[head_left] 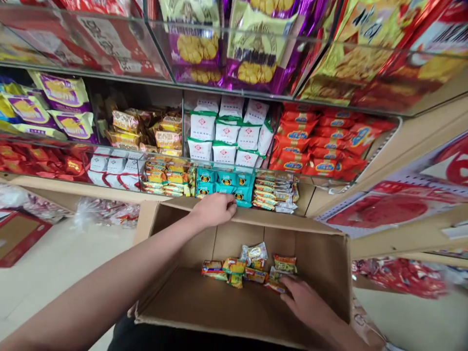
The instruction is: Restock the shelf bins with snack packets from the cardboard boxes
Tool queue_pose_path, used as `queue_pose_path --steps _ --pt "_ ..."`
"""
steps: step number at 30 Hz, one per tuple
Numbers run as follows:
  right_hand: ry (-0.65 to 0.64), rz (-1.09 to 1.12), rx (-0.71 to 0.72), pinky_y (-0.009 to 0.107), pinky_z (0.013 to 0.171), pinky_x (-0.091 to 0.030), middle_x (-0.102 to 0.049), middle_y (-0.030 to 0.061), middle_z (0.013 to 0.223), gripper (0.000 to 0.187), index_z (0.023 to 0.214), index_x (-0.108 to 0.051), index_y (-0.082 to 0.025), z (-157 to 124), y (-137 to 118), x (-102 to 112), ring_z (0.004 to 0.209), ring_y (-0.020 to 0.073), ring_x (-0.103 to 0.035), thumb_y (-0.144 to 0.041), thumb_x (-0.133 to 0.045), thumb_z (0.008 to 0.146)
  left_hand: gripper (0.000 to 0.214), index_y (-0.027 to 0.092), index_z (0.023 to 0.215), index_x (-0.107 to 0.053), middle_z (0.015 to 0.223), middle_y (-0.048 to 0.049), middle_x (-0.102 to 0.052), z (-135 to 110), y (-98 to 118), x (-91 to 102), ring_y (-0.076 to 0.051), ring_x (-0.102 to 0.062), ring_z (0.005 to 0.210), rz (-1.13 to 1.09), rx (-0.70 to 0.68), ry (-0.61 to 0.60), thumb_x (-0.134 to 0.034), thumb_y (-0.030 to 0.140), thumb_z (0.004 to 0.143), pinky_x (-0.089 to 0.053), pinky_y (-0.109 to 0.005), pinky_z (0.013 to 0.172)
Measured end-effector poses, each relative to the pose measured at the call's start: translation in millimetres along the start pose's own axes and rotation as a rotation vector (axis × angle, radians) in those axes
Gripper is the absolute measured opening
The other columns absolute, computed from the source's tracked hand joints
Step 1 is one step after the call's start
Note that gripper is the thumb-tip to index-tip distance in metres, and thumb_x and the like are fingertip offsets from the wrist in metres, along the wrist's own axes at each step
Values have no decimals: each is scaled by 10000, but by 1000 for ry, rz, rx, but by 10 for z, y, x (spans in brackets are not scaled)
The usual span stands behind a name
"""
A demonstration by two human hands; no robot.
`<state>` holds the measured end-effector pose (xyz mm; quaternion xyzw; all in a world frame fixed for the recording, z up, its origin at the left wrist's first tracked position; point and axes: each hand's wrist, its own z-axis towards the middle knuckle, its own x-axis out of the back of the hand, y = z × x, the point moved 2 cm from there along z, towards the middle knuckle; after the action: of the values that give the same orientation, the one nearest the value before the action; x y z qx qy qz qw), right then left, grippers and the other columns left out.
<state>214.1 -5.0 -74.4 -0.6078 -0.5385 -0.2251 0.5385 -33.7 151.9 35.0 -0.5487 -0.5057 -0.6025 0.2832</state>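
Observation:
A brown cardboard box (183,302) sits open in front of me, with several small snack packets (248,270) lying at its far end. My left hand (214,208) rests on the box's far rim, fingers curled over the edge, just below the teal packets (223,184) on the lowest shelf. My right hand (305,302) is inside the box at the right. Its fingers are stretched out toward the nearest packet (274,285) and touch it.
Glass-fronted shelves (256,92) hold rows of snacks: white packs (226,134), red packs (318,146), purple bags above. A red box (16,236) lies on the pale floor at left. Clear bags of red sweets (402,278) lie at right.

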Motion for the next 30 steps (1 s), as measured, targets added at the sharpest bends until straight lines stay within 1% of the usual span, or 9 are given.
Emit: queue_pose_path --steps 3,6,10,14,17,21,23,26,30 --pt "-72 30 -36 292 852 -391 -585 94 1040 301 1045 -565 -144 265 -113 -253 978 200 -529 -193 -435 778 331 274 950 -610 924 -5 -647 -3 20 0 -192 -577 822 24 2 10 -353 400 785 -411 -285 684" --pt "-15 -22 115 285 906 -336 -538 104 1137 391 1163 -502 -128 600 -461 -334 1063 200 -463 -195 -444 782 314 271 952 -607 891 -2 -651 -14 38 -3 -180 -580 785 38 -10 33 -370 371 773 -417 -269 655" --pt "-59 -100 223 297 927 -295 -556 103 1117 581 1272 -389 -110 963 -797 -555 1060 216 -445 -233 -553 728 286 273 921 -612 865 3 -655 -39 52 -18 -178 -586 761 46 -5 62 -393 345 751 -429 -260 626" --pt "-62 -156 222 381 882 -294 -547 133 1101 664 1260 -404 -142 1116 -893 -799 1056 278 -409 -377 -621 679 298 274 942 -608 893 1 -654 -50 52 -34 -184 -588 788 56 18 63 -393 346 749 -440 -264 644" --pt "-76 -191 283 390 871 -276 -552 125 1084 560 1147 -512 -159 1172 -1003 -897 1046 268 -402 -430 -623 670 304 280 959 -605 897 0 -655 -44 41 -41 -189 -587 814 58 29 64 -395 340 747 -445 -273 669" --pt "-136 -231 340 379 837 -298 -629 122 887 311 870 -637 -129 1274 -1157 -944 934 244 -479 -365 -641 667 308 284 960 -606 892 -10 -657 -40 23 -45 -199 -589 823 49 30 68 -393 354 749 -449 -287 683" --pt "-126 -238 348 409 854 -286 -637 134 834 242 820 -642 -114 1300 -1199 -935 926 249 -492 -328 -580 724 307 286 951 -609 885 -15 -657 -44 19 -42 -202 -593 807 44 19 77 -389 362 751 -452 -295 679" --pt "-73 -216 364 437 898 -259 -636 135 841 243 854 -623 -105 1246 -1241 -870 955 248 -494 -276 -459 802 300 289 944 -612 877 -18 -658 -44 8 -36 -203 -597 784 38 23 84 -397 366 749 -454 -300 672" --pt "8 -129 346 307 771 -398 -612 110 942 299 1030 -531 -118 999 -1266 -623 854 187 -554 -262 -331 861 286 282 944 -615 892 -16 -659 -9 -18 -21 -200 -598 793 12 39 74 -421 354 747 -457 -293 681"
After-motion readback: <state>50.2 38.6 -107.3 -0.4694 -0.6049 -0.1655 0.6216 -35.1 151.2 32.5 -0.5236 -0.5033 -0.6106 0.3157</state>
